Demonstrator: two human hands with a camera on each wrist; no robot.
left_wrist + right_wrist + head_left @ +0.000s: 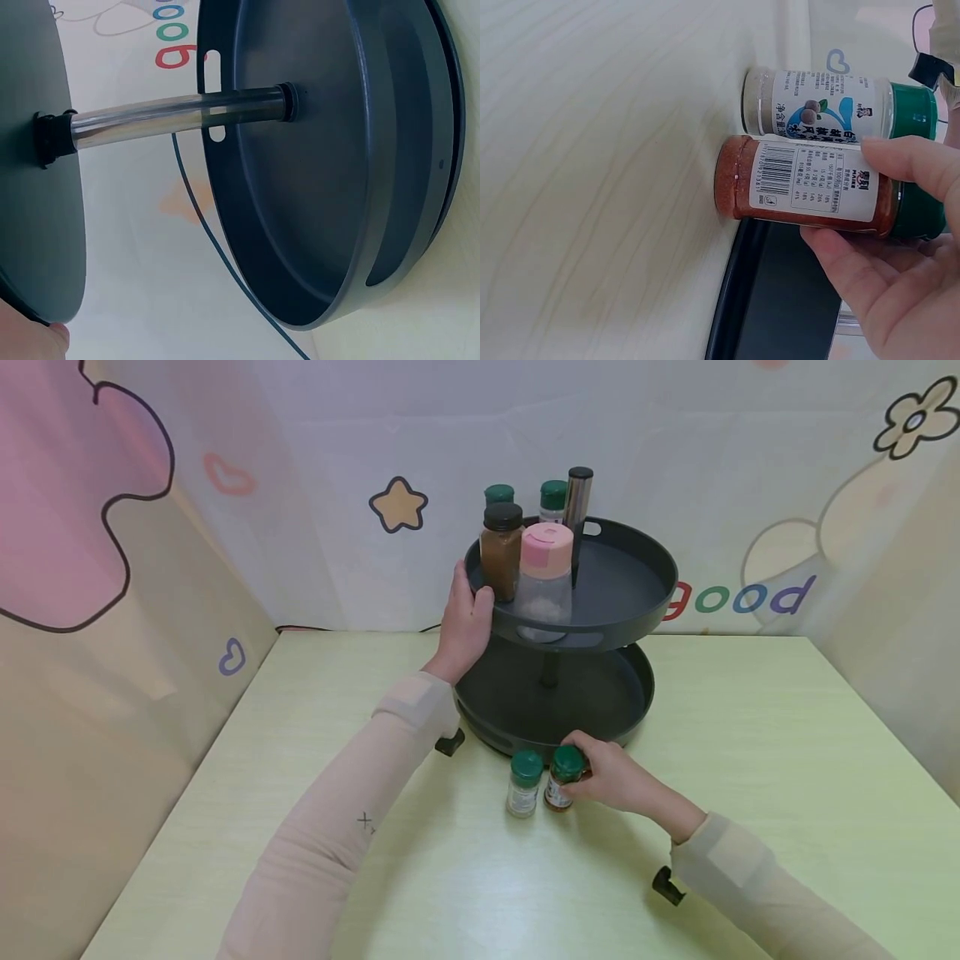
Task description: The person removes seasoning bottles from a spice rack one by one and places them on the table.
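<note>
In the head view, my right hand (611,774) grips a spice jar of red powder (810,186) by its upper part and green cap, thumb on one side and fingers on the other. That jar stands at the table surface. Close beside it is a second green-capped jar (522,785) with pale contents and a white label. My left hand (467,627) holds the left rim of the upper tray of a black two-tier turntable rack (622,572); its fingers are partly hidden. Only a bit of that hand shows in the left wrist view, at the lower left corner.
On the upper tray stand a brown-filled jar with a black lid (501,556), a pink-capped bottle (546,581) and two green-capped jars (553,497). A metal post (172,118) joins it to the lower tray (585,693). A patterned curtain (322,510) hangs behind the table.
</note>
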